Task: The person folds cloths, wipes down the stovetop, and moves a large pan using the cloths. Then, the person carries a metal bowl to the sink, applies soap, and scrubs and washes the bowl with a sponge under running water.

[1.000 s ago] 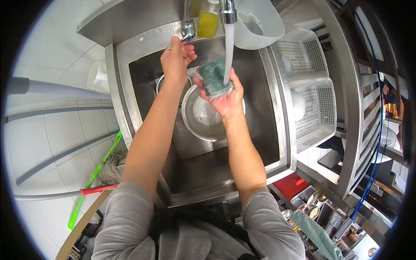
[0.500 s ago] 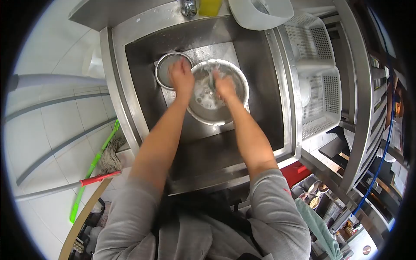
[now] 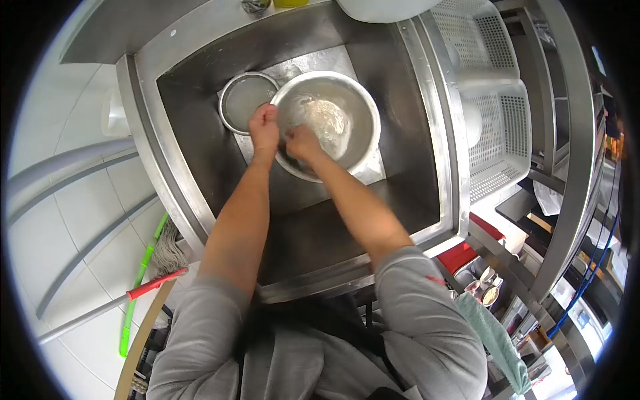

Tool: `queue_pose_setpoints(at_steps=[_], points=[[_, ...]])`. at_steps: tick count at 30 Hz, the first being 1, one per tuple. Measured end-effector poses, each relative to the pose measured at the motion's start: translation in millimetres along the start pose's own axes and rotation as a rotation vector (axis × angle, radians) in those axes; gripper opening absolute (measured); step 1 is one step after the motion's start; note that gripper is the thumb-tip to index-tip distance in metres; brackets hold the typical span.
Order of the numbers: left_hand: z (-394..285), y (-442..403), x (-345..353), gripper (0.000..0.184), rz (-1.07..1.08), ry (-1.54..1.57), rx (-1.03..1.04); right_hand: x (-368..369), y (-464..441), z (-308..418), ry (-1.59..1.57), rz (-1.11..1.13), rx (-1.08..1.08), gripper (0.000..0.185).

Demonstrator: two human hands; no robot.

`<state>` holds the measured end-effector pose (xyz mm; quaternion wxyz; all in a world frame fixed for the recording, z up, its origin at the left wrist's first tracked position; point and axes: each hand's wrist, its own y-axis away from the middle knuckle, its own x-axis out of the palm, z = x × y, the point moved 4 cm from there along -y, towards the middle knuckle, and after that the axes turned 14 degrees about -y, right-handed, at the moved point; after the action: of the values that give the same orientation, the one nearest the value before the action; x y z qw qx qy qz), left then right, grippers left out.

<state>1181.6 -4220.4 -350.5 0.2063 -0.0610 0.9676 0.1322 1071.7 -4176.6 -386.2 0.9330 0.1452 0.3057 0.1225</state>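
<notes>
A large round metal bowl [image 3: 375,127] stands in the sink, with cloudy, swirling water inside it. My left hand [image 3: 264,130] is closed on the bowl's left rim. Over the inner left side of the bowl, my right hand [image 3: 303,143] is curled with its fingers closed against the wall; whatever they hold is hidden. A smaller round metal pan [image 3: 230,125] with greyish water sits just left of the bowl, close to my left hand.
The steel sink [image 3: 347,230] surrounds both vessels with deep walls. White perforated baskets [image 3: 497,137] are on the right, and a white tub [image 3: 383,9] is at the back edge. A mop [image 3: 170,250] and a green pole [image 3: 137,293] stand at left.
My left hand has come down from over the small pan to the bowl's rim. My right hand has moved left across the bowl. Foam has given way to swirling water.
</notes>
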Motion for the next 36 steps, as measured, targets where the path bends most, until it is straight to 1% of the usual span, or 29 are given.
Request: queue_pose_setpoints(at_steps=[1, 2, 3, 5, 6, 7, 9, 10, 13, 14, 17, 18, 20, 21, 22, 23, 24, 25, 26, 29, 30, 33, 34, 36], points=[[3.3, 2.9, -1.4, 0.026, -0.023, 0.075, -0.067, -2.0, 2.4, -5.9, -0.169, -0.061, 0.147, 0.023], [5.1, 5.1, 3.5, 0.024, 0.017, 0.154, -0.066, -6.7, 0.3, -5.7, -0.34, -0.129, 0.288, 0.022], [7.8, 10.0, 4.8, 0.021, -0.017, 0.09, -0.056, -12.6, -6.9, -4.5, -0.609, -0.205, 0.379, 0.024], [15.6, 40.5, 1.5, 0.018, -0.105, -0.039, -0.06, -28.1, -17.2, 5.0, -1.174, -0.46, 0.513, 0.031], [26.2, 49.3, 0.7, 0.015, -0.155, 0.023, -0.024, -34.7, -10.5, 14.2, -0.797, -0.205, 0.432, 0.03], [19.6, 45.0, -1.8, 0.015, -0.14, 0.023, -0.034, -36.2, 0.6, 18.1, -0.421, 0.039, 0.342, 0.029], [-5.7, 39.7, -10.5, 0.015, -0.106, 0.024, -0.074, -16.3, 31.2, 5.0, -0.049, 0.355, 0.279, 0.029], [-15.9, 23.1, -8.4, 0.015, -0.031, -0.057, -0.024, -4.8, 42.5, -1.0, 0.144, 0.501, 0.239, 0.03], [-2.8, 7.1, -0.5, 0.017, 0.073, -0.208, 0.155, 7.8, 43.3, -2.3, -0.257, 0.074, 0.195, 0.034], [4.9, 10.5, 3.2, 0.021, 0.121, -0.198, 0.145, 12.4, 13.7, -4.8, -0.743, -0.085, 0.441, 0.035], [-14.6, 12.0, 1.1, 0.022, 0.207, -0.213, 0.146, -23.3, -14.5, -17.4, -1.549, -0.554, 0.672, 0.036], [-18.7, 9.8, 3.5, 0.022, 0.188, -0.182, 0.108, -23.2, -2.9, -4.3, -1.326, -0.518, 0.584, 0.025], [-4.7, 3.5, -5.6, 0.02, 0.115, -0.182, 0.116, -32.2, 38.9, 38.4, -0.684, -0.069, 0.43, 0.012], [3.2, 2.4, -4.9, 0.019, 0.082, -0.178, 0.124, -34.1, 49.8, 49.1, -0.358, 0.139, 0.343, 0.008], [7.5, 4.1, 1.9, 0.018, 0.082, -0.062, 0.128, -24.4, 34.9, 25.1, -0.609, 0.02, 0.368, 0.009], [2.9, 3.6, 4.6, 0.018, 0.094, -0.052, 0.14, -14.6, 20.7, 1.1, -0.86, -0.103, 0.369, 0.014], [-2.0, 7.0, 4.8, 0.018, 0.103, -0.045, 0.144, -24.7, -13.8, -21.6, -1.25, -0.21, 0.398, 0.024], [-3.0, 14.2, 2.1, 0.019, 0.12, -0.045, 0.142, -27.2, -15.0, -21.7, -1.296, -0.207, 0.402, 0.03], [-3.4, 14.7, -5.2, 0.017, 0.098, -0.13, 0.103, -30.1, -16.4, -21.4, -1.342, -0.204, 0.407, 0.037], [7.9, 25.9, -4.8, 0.016, -0.103, 0.239, -0.207, -21.5, 26.0, 8.5, -0.43, 0.128, 0.304, 0.047], [20.7, 29.8, -5.8, 0.015, -0.099, 0.34, -0.255, -31.1, 37.5, 14.9, -0.288, 0.261, 0.303, 0.05], [5.0, 33.9, -0.3, 0.018, 0.045, 0.149, -0.148, -34.4, 45.5, 6.1, -0.514, 0.147, 0.461, 0.059], [-6.6, 24.7, -1.4, 0.018, 0.144, -0.042, -0.074, -39.1, 32.6, 8.7, -0.871, 0.019, 0.485, 0.059], [-20.1, 13.0, -1.8, 0.018, 0.157, 0.082, -0.152, -44.3, 5.1, 15.8, -1.58, -0.252, 0.514, 0.058]])
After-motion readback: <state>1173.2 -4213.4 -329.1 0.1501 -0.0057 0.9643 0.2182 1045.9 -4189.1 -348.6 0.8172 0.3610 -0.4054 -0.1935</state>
